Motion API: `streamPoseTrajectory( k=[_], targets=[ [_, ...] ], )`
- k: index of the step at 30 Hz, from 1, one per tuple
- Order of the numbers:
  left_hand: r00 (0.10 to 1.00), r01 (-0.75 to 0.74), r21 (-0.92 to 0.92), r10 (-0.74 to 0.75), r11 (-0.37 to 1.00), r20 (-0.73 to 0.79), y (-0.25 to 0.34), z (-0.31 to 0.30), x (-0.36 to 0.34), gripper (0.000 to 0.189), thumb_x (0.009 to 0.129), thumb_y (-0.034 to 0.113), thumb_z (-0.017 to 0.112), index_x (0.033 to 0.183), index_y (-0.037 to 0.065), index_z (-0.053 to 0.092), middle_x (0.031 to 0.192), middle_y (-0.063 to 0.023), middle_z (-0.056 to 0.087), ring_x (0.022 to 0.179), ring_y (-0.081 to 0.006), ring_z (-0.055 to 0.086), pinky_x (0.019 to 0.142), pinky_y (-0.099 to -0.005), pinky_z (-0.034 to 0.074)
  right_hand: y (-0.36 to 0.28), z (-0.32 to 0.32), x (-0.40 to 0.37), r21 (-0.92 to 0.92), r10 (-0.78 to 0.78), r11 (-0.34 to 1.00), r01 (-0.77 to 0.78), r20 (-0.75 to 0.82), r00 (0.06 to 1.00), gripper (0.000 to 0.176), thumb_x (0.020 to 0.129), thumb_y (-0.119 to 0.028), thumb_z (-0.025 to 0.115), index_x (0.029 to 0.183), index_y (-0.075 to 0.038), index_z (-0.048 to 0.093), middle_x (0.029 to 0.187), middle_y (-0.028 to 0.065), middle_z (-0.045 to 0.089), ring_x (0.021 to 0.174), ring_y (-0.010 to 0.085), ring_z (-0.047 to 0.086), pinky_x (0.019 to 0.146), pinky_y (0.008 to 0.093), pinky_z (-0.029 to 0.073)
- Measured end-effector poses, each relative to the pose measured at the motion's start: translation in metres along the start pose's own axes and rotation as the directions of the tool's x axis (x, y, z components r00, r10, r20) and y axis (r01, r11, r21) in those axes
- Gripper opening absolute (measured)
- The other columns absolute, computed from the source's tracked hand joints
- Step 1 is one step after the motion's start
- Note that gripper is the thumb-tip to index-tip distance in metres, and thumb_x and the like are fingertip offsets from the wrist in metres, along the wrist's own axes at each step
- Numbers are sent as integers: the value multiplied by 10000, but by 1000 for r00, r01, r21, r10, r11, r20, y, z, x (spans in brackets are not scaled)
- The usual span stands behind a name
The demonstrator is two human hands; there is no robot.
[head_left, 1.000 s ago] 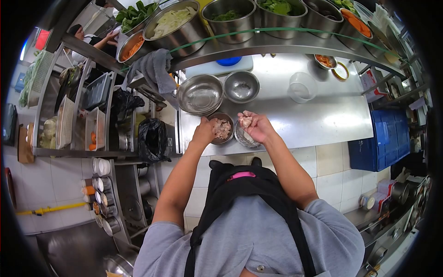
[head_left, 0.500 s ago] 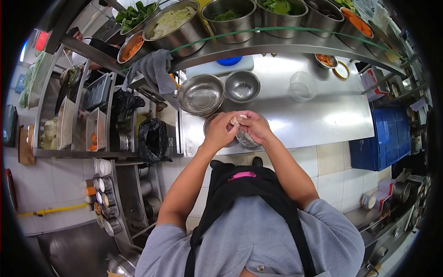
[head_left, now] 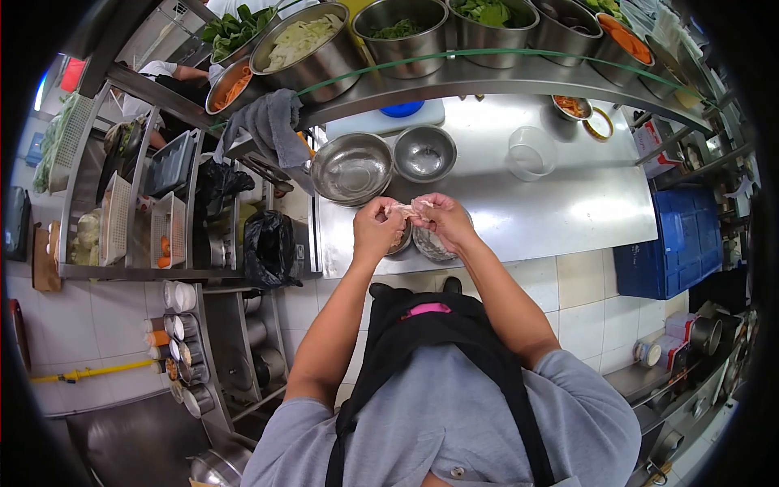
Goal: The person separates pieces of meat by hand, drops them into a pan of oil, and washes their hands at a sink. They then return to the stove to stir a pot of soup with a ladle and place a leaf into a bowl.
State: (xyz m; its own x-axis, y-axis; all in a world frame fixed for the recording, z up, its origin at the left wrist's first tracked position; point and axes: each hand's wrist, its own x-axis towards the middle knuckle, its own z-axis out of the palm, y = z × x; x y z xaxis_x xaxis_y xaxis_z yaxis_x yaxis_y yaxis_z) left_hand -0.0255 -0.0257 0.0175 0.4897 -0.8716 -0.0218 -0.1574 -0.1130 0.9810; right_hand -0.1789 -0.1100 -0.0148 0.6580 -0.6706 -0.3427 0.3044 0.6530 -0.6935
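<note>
My left hand (head_left: 376, 234) and my right hand (head_left: 448, 222) meet over the front edge of the steel table. Pinched between the fingertips of both is a small pale, flour-dusted strip (head_left: 403, 209), partly hidden by the fingers; I cannot tell what food it is. White flour clings to the fingers. Beneath my right hand stands a metal bowl (head_left: 435, 247) with white flour in it. Left of that bowl, mostly covered by my left hand, is another metal bowl (head_left: 400, 244). Beyond the hands sit a wide metal bowl (head_left: 351, 168) and a smaller metal bowl (head_left: 426, 152).
On the steel table (head_left: 584, 203) are a clear plastic tub (head_left: 532, 154) and a small bowl of orange shreds (head_left: 572, 106). Steel containers of vegetables (head_left: 402, 40) line the shelf above. A grey cloth (head_left: 272, 122) hangs at left; a person's arm (head_left: 188, 73) shows behind.
My hands have moved slightly apart, and the pale strip now shows stretched between the fingertips. More of the bowl under my left hand is visible.
</note>
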Motion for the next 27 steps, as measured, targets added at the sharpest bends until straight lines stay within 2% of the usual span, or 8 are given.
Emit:
streamPoseTrajectory(
  k=[3, 6, 9, 19, 21, 23, 25, 27],
  targets=[
    [989, 139, -63, -135, 988, 65, 16, -6, -2, 142, 902, 60, 621, 1009, -31, 639, 851, -57, 663, 715, -92, 638, 656, -246, 545, -5, -5, -2, -98, 47, 995, -33, 145, 988, 137, 940, -90, 641, 1057, -29, 604, 960, 50, 654, 871, 156, 671, 789, 275, 579],
    [941, 246, -185, -189, 952, 280, 21, -7, 3, 148, 933, 106, 623, 1014, -16, 643, 845, -44, 658, 705, -77, 616, 640, -230, 529, -25, 18, -21, 46, 12, 999, -22, 206, 979, 177, 922, -72, 660, 1081, -37, 588, 966, 44, 648, 865, 139, 665, 776, 268, 574],
    [906, 373, -264, -287, 889, 311, 29, 0, -1, 161, 943, 137, 634, 1012, -8, 648, 823, -30, 648, 682, -73, 599, 626, -214, 512, -11, 5, -10, -25, -43, 998, 49, 214, 976, 217, 896, -58, 689, 1080, -46, 575, 992, 46, 649, 867, 125, 657, 770, 262, 570],
    [951, 255, -205, -207, 945, 230, 21, 3, -1, 120, 906, 31, 587, 1008, 1, 643, 829, -31, 632, 652, -66, 577, 587, -211, 499, -2, -27, 6, -239, -102, 964, 113, 59, 993, 191, 804, -19, 729, 927, -32, 584, 821, 37, 638, 680, 97, 616, 620, 225, 506],
    [967, 243, -427, -180, 871, 182, 31, -2, 0, 107, 911, 28, 580, 1002, 12, 634, 805, -29, 626, 616, -75, 563, 558, -214, 491, -9, -40, 4, -185, -28, 983, 19, -45, 999, 156, 832, -1, 693, 933, -32, 578, 870, 58, 644, 717, 115, 632, 638, 236, 531],
    [957, 269, -434, -187, 860, 223, 43, -10, 4, 122, 917, 29, 560, 1028, 21, 612, 846, -46, 635, 652, -90, 575, 594, -225, 496, -14, -43, -2, -87, -7, 996, 4, -31, 999, 145, 847, 10, 672, 944, -32, 572, 896, 67, 643, 736, 129, 640, 656, 244, 548],
    [897, 380, -539, -157, 752, 413, 47, -15, 7, 132, 912, 21, 566, 1041, 18, 593, 893, -66, 633, 712, -103, 594, 644, -250, 506, -15, -42, -4, 11, 15, 1000, -15, -14, 1000, 136, 862, 21, 651, 954, -31, 566, 921, 76, 643, 755, 143, 648, 673, 252, 565],
    [899, 379, -573, -144, 727, 413, 53, -16, 8, 155, 900, 19, 553, 1052, 20, 587, 929, -77, 637, 731, -110, 591, 668, -250, 502, -12, -44, -1, 106, 43, 993, -42, -5, 999, 125, 891, 38, 604, 984, -32, 557, 950, 91, 639, 782, 168, 658, 708, 264, 589]
  ],
)
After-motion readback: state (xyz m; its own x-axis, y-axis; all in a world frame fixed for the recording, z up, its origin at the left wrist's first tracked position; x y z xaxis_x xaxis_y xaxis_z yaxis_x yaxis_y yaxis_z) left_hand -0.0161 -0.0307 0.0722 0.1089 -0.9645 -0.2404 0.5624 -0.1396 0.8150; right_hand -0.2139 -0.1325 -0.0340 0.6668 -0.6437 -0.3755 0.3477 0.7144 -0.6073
